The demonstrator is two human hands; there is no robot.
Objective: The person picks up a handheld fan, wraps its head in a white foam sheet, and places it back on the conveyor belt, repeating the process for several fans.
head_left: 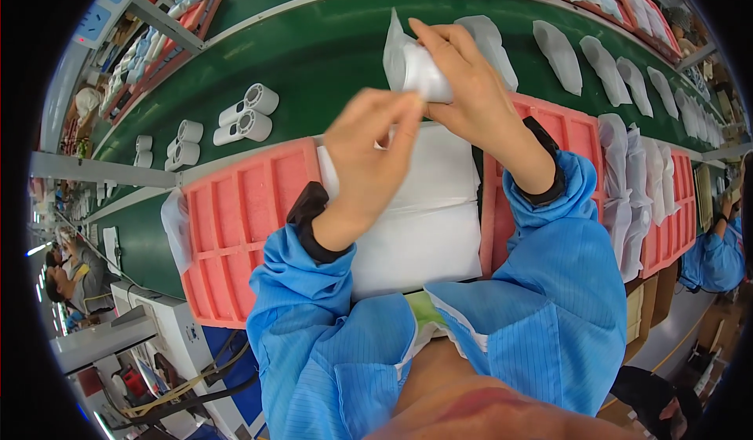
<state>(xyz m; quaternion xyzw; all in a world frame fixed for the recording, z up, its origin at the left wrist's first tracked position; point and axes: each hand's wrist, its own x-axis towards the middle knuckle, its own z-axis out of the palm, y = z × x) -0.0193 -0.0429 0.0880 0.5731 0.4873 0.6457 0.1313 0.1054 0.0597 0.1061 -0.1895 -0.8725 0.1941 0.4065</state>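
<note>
Above the green conveyor belt (pixel 325 52), at the far middle of the scene, a white part (pixel 427 78) is being held up now, partly covered by a translucent sleeve (pixel 394 57) whose loose end is pointed away, toward the far side. It is gripped from the right by the right hand (pixel 469 79): the fingers are curled over its far side, the thumb is set on its near side, and the part is clasped between them. From the left, the left hand (pixel 369 154) is brought in, thumb and forefinger closed toward each other at the part's near end; the fingertips are blurred, so whether the sleeve is pinched there cannot be told.

Below the hands, a stack of white sheets (pixel 423 244) is laid out, flanked on the left by a pink compartment tray (pixel 243 228) and on the right by a second pink tray (pixel 496 228). Over at the far left, bare white cylindrical parts (pixel 252 118) are seen on the belt in small groups. Across on the right, a row of sleeved parts (pixel 557 57) is spread along the belt, and nearer, more wrapped pieces (pixel 620 197) are laid over the right-hand trays. Black bands (pixel 310 212) are worn at both wrists, below blue sleeves (pixel 569 197).
</note>
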